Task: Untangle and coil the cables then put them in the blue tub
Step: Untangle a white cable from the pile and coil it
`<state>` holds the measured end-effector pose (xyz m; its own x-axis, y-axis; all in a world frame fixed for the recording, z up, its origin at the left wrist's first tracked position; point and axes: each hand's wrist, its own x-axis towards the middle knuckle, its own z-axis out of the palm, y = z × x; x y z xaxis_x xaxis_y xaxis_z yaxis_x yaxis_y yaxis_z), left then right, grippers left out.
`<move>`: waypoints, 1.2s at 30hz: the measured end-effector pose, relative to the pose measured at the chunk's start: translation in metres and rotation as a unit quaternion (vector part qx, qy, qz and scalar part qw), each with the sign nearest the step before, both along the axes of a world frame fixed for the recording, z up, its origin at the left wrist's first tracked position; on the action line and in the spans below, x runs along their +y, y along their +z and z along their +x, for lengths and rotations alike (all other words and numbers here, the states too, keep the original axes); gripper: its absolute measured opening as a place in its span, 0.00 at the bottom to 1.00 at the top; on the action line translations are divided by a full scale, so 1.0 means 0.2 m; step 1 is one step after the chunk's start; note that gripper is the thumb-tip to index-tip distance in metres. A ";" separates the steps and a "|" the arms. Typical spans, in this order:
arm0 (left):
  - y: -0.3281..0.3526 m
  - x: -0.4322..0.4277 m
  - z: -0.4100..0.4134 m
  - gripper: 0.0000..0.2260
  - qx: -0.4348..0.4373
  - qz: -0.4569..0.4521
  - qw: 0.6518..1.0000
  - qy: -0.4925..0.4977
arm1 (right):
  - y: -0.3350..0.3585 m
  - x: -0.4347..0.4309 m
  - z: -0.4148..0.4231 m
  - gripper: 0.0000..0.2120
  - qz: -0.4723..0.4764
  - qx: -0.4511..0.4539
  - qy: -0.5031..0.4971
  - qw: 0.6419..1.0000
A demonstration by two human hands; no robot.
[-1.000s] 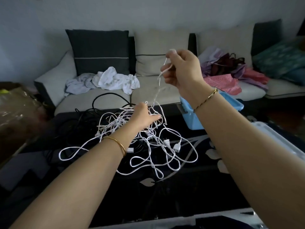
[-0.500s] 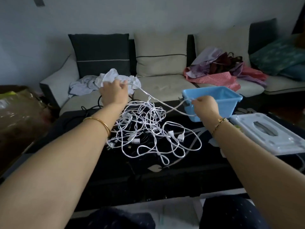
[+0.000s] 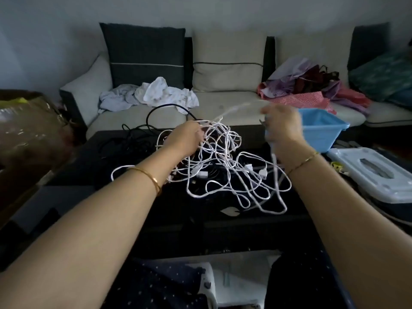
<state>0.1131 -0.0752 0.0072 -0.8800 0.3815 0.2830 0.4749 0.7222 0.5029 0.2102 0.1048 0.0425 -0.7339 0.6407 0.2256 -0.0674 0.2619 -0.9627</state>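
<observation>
A tangle of white cables (image 3: 225, 166) with several plugs lies on the dark glass coffee table (image 3: 225, 233). My left hand (image 3: 185, 137) grips strands at the tangle's upper left and lifts them a little. My right hand (image 3: 283, 126), blurred with motion, holds one white strand that runs from the tangle up to it and hangs down past my wrist. The blue tub (image 3: 323, 130) stands on the table just right of and behind my right hand. Black cables (image 3: 142, 134) lie at the table's back left.
A white plastic lid (image 3: 376, 172) lies at the table's right edge. The sofa (image 3: 223, 101) behind holds cushions, white cloths (image 3: 153, 94) and coloured clothes (image 3: 312, 90). A brown wrapped bundle (image 3: 24, 126) stands at the left.
My left hand came down from the sofa side into the tangle's upper left. My right hand rose and moved left in front of the tub, pulling its strand along.
</observation>
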 end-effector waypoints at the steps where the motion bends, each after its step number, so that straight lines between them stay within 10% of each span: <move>1: -0.05 -0.06 -0.02 0.13 -0.031 0.026 0.999 0.024 | 0.00 0.08 0.01 0.10 -0.058 0.040 -0.092 0.993; 5: -0.10 -0.21 -0.02 0.14 -0.132 0.192 0.967 0.106 | -0.14 0.30 0.07 0.13 -0.056 -0.028 -0.223 0.973; 9: 0.10 -0.09 0.12 0.13 -0.031 0.120 0.992 0.017 | -0.17 0.24 0.07 0.22 0.230 -0.263 -0.099 0.932; 12: 0.24 0.07 0.21 0.14 0.016 0.096 0.991 -0.095 | -0.02 0.05 0.06 0.27 0.269 -0.110 0.067 0.954; 16: 0.30 0.21 0.29 0.13 0.023 0.108 0.983 -0.147 | 0.10 -0.05 0.10 0.08 0.267 -0.039 0.185 0.945; 19: 0.21 0.17 0.26 0.12 -0.019 0.110 0.987 -0.114 | 0.11 0.03 0.13 0.11 0.032 0.055 0.126 0.990; 24: -0.07 0.08 0.16 0.10 -0.086 0.152 0.985 -0.009 | 0.04 0.21 0.10 0.15 -0.247 0.193 -0.090 0.945; 27: -0.12 0.12 0.15 0.12 -0.118 0.308 0.944 0.005 | -0.13 0.23 0.04 0.08 -0.040 -0.019 -0.155 0.987; 29: -0.08 0.16 0.16 0.10 -0.049 0.301 0.952 -0.006 | -0.20 0.22 0.03 0.23 0.152 -0.140 -0.155 0.966; 31: -0.02 0.21 0.18 0.08 0.017 0.250 0.966 -0.059 | -0.18 0.17 0.02 0.35 0.283 -0.073 -0.077 0.953; 36: 0.04 0.29 0.19 0.05 0.012 0.260 0.955 -0.143 | -0.15 0.06 0.00 0.09 0.283 0.014 0.146 0.948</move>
